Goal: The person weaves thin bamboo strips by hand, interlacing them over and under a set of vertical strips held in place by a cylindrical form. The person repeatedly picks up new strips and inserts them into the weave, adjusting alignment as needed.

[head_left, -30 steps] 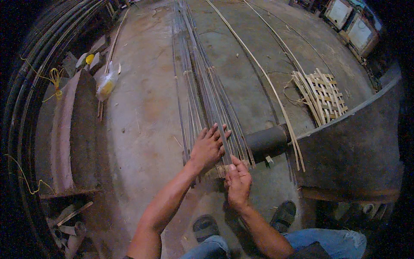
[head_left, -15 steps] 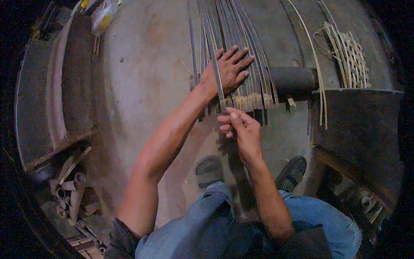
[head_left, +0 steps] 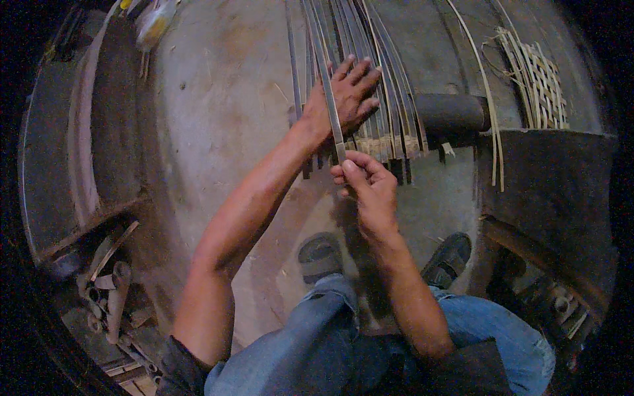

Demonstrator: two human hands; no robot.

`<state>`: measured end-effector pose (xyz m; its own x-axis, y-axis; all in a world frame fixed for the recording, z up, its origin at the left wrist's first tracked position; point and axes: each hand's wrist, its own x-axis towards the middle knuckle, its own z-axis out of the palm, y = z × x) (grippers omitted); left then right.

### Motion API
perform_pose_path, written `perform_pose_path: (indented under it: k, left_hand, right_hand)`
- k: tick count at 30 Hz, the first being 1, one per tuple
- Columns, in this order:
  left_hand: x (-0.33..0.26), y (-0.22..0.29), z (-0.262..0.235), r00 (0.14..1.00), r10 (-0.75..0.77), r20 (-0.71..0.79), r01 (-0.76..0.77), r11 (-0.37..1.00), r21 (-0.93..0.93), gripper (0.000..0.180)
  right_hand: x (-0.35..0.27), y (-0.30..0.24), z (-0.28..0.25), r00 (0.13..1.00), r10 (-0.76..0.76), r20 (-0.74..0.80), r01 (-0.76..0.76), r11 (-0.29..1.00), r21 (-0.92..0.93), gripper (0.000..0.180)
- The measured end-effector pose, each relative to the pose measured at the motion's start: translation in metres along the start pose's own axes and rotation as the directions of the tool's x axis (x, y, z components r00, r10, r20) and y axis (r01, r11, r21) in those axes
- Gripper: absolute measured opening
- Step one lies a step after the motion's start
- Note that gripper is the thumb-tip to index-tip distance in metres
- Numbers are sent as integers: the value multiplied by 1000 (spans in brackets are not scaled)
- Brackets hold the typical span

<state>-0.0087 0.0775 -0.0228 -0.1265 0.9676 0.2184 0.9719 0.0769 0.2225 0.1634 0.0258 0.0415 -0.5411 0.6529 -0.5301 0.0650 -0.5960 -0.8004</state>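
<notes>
Many long thin dark strips [head_left: 396,72] run side by side away from me, crossed near their close ends by a pale woven band [head_left: 389,144]. My left hand [head_left: 347,96] lies over the strips with its fingers spread. One long strip [head_left: 334,119] passes over the back of that hand. Its near end is pinched between the thumb and fingers of my right hand [head_left: 370,188]. What lies under my left palm is hidden.
A dark cylinder [head_left: 456,112] sits under the strips, to the right. Farther right are pale loose strips [head_left: 492,132] and a woven lattice piece [head_left: 545,89]. Bamboo tubes [head_left: 112,297] lie at lower left. A clear bag [head_left: 155,26] is at upper left. My sandalled feet flank the near floor.
My right hand has moved slightly away from me with the strip's end. My left hand has slid slightly forward and left over the strips.
</notes>
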Motion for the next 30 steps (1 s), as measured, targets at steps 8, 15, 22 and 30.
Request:
perform_pose_path:
  k: [8, 15, 22, 30]
  left_hand:
    - [-33, -49, -9, 954, -297, -30, 298, 954, 28, 58]
    - [-40, -50, -2, 959, -280, -49, 278, 960, -45, 53]
    - [-42, -61, 9, 965, -222, -141, 212, 974, -81, 51]
    - [-45, -57, 6, 960, -248, -130, 239, 968, -81, 52]
  right_hand:
    - [-10, 17, -7, 995, -44, 87, 41, 999, 36, 29]
    - [-7, 19, -6, 1000, -2, 27, 3, 998, -66, 28]
    - [-6, 24, 0, 991, 107, -76, -109, 994, -23, 28]
    - [-3, 28, -3, 986, 153, -66, -152, 988, 18, 30]
